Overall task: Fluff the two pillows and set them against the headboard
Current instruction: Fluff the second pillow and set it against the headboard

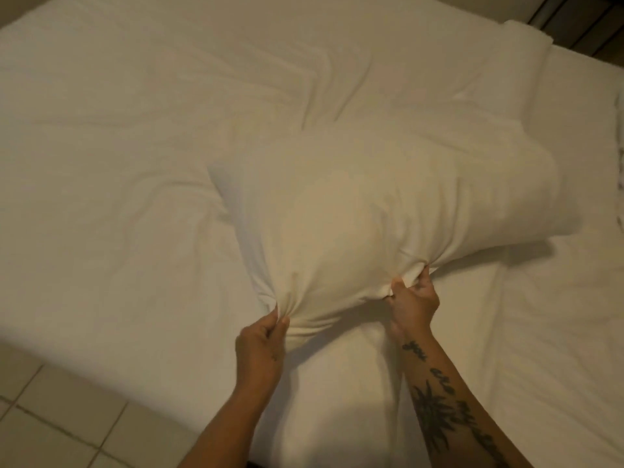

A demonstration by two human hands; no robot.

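Observation:
A plump white pillow (371,211) is held up over the middle of the bed, its near edge bunched and its far right end sagging toward the sheet. My left hand (260,346) pinches the near left corner of its case. My right hand (413,298) grips the bunched fabric at the near right. A second white pillow (506,62) lies flat at the far right of the bed, next to the dark slatted headboard (580,21).
The white wrinkled bed sheet (135,146) covers the mattress. Pale floor tiles (50,417) show at the lower left beyond the bed's edge. A patterned strip of fabric (619,157) shows at the right border.

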